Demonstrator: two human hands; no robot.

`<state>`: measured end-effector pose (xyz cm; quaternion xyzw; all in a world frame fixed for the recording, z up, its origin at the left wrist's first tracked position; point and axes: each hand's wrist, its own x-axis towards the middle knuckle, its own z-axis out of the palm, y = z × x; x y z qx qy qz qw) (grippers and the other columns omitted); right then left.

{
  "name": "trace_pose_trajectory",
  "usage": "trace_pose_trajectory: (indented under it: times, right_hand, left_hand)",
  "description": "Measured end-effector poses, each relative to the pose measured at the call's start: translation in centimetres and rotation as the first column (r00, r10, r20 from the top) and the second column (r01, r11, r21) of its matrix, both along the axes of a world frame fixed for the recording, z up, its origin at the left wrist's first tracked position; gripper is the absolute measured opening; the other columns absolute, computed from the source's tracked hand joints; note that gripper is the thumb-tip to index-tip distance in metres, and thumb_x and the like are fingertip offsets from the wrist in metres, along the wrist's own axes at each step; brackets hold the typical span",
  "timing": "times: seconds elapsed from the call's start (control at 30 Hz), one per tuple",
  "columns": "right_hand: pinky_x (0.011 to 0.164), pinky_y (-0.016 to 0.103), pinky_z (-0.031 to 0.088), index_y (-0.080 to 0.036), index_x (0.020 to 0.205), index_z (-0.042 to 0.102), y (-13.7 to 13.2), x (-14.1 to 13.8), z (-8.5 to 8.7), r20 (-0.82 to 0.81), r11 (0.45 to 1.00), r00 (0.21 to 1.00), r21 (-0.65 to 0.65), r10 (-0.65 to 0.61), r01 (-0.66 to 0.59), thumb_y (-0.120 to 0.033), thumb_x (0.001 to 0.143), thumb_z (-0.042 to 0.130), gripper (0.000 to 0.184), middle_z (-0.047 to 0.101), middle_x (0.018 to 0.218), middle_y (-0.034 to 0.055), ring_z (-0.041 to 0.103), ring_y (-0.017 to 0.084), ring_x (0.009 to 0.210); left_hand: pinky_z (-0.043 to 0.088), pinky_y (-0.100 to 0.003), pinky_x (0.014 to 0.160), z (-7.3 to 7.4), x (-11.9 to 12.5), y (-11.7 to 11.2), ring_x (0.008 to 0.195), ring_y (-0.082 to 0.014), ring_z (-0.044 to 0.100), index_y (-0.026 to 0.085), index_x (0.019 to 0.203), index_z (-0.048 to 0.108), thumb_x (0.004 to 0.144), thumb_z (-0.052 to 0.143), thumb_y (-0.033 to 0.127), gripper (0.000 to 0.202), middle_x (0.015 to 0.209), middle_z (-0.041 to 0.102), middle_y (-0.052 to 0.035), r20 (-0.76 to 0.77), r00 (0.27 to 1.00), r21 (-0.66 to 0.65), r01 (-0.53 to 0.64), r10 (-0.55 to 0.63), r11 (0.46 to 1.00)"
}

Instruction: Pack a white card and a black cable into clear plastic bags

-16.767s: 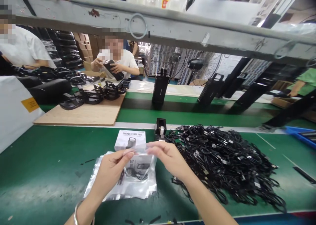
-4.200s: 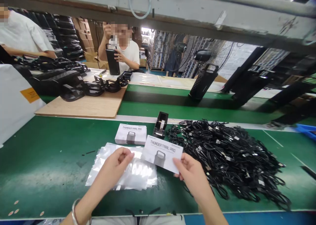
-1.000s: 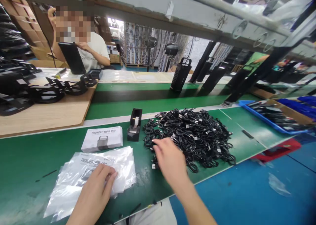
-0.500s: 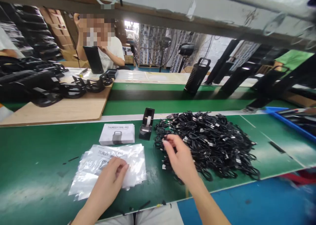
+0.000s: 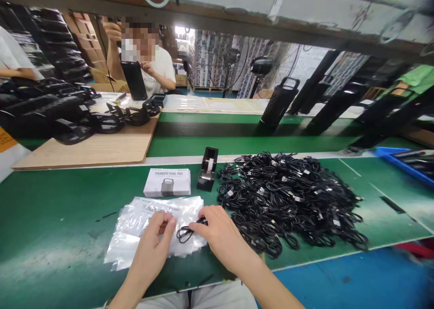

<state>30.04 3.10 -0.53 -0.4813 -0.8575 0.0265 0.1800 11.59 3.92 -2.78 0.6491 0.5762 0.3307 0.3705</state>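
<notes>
My right hand pinches a coiled black cable and holds it over a stack of clear plastic bags on the green table. My left hand rests on the top bag, fingers curled and pinching its edge beside the cable. A white printed leaflet lies inside the top bag. A big heap of coiled black cables lies just right of my right hand.
A stack of white leaflets and a black tape dispenser sit behind the bags. Beyond is a green conveyor with a tall black speaker. A wooden board carries black parts. A person works opposite. A blue tray lies far right.
My right hand has left the cable heap and come left with one coiled cable, now over the bags by my left hand. The view swung back to the left.
</notes>
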Motion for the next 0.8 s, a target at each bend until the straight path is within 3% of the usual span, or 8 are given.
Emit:
trace_pose_trajectory:
  times: [0.1,0.37,0.47,0.57,0.63,0.7,0.73,0.8]
  right_hand:
    - [0.066,0.025,0.039,-0.025,0.100,0.060,0.1,-0.7,-0.1,-0.032,1.000,0.999,-0.020,-0.024,0.023,-0.016,0.083,0.053,0.020,0.055,0.089,0.0043,0.048,0.017,0.081]
    - [0.059,0.028,0.043,-0.019,0.078,0.057,1.1,-3.8,-0.1,-0.010,0.948,0.956,-0.135,-0.293,0.289,-0.012,0.076,0.058,0.007,0.058,0.080,0.0049,0.055,0.021,0.077]
    - [0.062,0.026,0.042,-0.018,0.079,0.059,1.3,-4.1,0.4,-0.140,0.915,0.924,-0.252,-0.355,0.314,-0.012,0.076,0.056,0.007,0.061,0.080,0.0046,0.057,0.018,0.075]
    - [0.054,0.022,0.039,-0.017,0.069,0.060,1.2,-3.9,0.6,-0.365,0.840,0.858,-0.527,-0.361,0.128,-0.020,0.083,0.046,0.020,0.057,0.057,-0.0010,0.054,0.012,0.054]
    - [0.043,0.020,0.034,-0.016,0.066,0.060,1.1,-3.8,0.7,-0.477,0.700,0.814,-0.702,-0.331,-0.126,-0.030,0.090,0.032,0.040,0.043,0.039,-0.0055,0.043,0.009,0.036]
    - [0.040,0.019,0.032,-0.015,0.076,0.063,1.4,-3.9,1.3,-0.562,0.605,0.780,-0.732,-0.277,-0.312,-0.038,0.090,0.030,0.042,0.040,0.037,-0.0074,0.037,0.008,0.032]
    - [0.043,0.019,0.034,-0.016,0.081,0.065,1.7,-4.1,1.9,-0.589,0.619,0.773,-0.704,-0.235,-0.348,-0.040,0.087,0.037,0.037,0.045,0.041,-0.0068,0.040,0.008,0.035]
    - [0.050,0.019,0.035,-0.018,0.084,0.067,2.8,-4.4,3.8,-0.602,0.711,0.788,-0.608,-0.125,-0.352,-0.035,0.081,0.052,0.023,0.056,0.054,-0.0045,0.047,0.008,0.047]
  left_hand:
    - [0.040,-0.029,0.068,0.3,0.2,-0.2,0.072,-0.0162,0.047,0.022,0.077,0.046,0.087,0.038,0.038,0.020,0.075,0.046,0.0014,-0.029,0.999,0.043,0.037,-0.036,0.998]
    - [0.038,-0.032,0.071,1.4,0.7,-0.9,0.079,-0.0180,0.045,0.021,0.079,0.047,0.087,0.040,0.029,0.014,0.083,0.043,-0.0015,-0.183,0.983,0.234,0.065,-0.021,0.970]
    - [0.038,-0.031,0.072,1.6,0.7,-0.9,0.079,-0.0180,0.046,0.021,0.079,0.048,0.087,0.039,0.029,0.014,0.083,0.044,-0.0016,-0.186,0.982,0.229,0.087,-0.044,0.970]
    - [0.038,-0.029,0.070,1.8,0.6,-0.6,0.077,-0.0167,0.046,0.021,0.078,0.049,0.088,0.039,0.031,0.017,0.081,0.044,-0.0008,-0.133,0.990,0.200,0.064,-0.038,0.978]
    - [0.039,-0.028,0.068,2.4,0.5,-0.1,0.074,-0.0158,0.046,0.021,0.077,0.049,0.087,0.040,0.032,0.018,0.079,0.045,-0.0001,-0.100,0.995,0.210,0.012,0.009,0.978]
    - [0.039,-0.027,0.065,3.5,0.1,0.7,0.069,-0.0148,0.046,0.021,0.075,0.049,0.086,0.041,0.034,0.019,0.076,0.045,0.0010,-0.065,0.996,0.223,-0.042,0.058,0.974]
    - [0.038,-0.027,0.063,4.2,-0.1,1.1,0.066,-0.0141,0.045,0.021,0.074,0.050,0.085,0.042,0.035,0.019,0.074,0.045,0.0016,-0.041,0.997,0.223,-0.061,0.071,0.973]
    - [0.038,-0.026,0.063,5.8,-0.8,1.9,0.064,-0.0134,0.045,0.021,0.072,0.049,0.084,0.042,0.037,0.021,0.072,0.045,0.0024,0.021,0.996,0.232,-0.087,0.085,0.969]
